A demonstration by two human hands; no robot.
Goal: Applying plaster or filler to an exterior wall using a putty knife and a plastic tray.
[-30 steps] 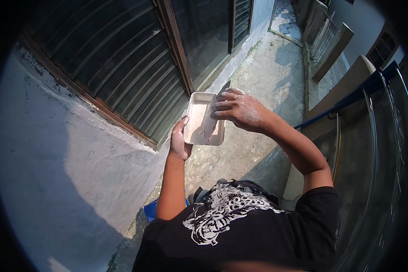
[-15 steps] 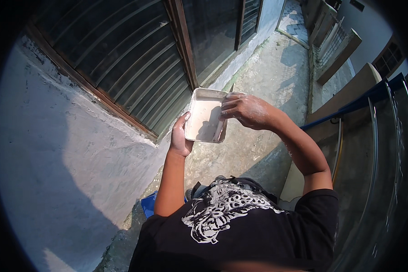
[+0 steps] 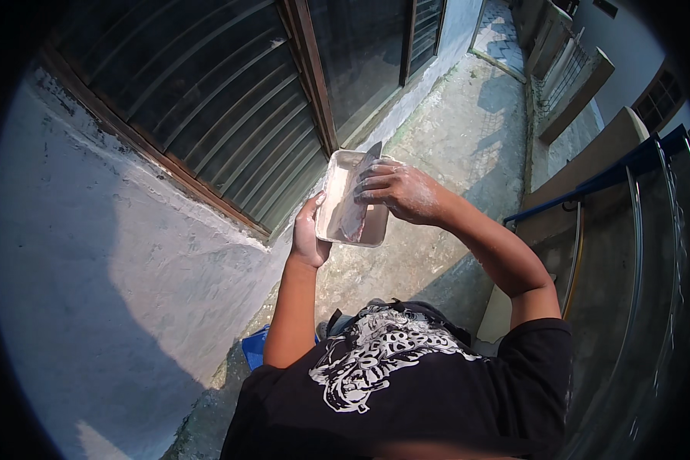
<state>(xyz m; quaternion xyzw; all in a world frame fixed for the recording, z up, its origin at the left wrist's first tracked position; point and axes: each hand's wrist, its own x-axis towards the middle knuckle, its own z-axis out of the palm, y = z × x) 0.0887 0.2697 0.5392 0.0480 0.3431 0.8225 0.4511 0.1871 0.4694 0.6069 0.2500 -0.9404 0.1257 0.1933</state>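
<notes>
My left hand (image 3: 309, 236) grips the left side of a shallow rectangular tray (image 3: 376, 227), its thumb over the rim. Inside the tray is a pale, whitish paste (image 3: 333, 198). Over the tray, my right hand (image 3: 408, 193) has its fingers closed on a long flat scraper (image 3: 353, 219) smeared with the same white stuff. The scraper's pointed far end sticks out past the tray's far rim, and its near end is down in the tray. White smears cover the fingers and back of my right hand.
To the left runs a rough whitish plastered wall (image 3: 161, 287) with a slatted window (image 3: 230, 115) in a brown wooden frame. Concrete ground (image 3: 456, 146) stretches ahead. On the right stands a rack with a blue bar (image 3: 590, 186) and metal rods. A blue object (image 3: 254, 349) lies beside my left elbow.
The scraper has moved left across the tray, from its right wall to about the middle, and now tilts with more of its blade showing. My left hand has barely moved.
</notes>
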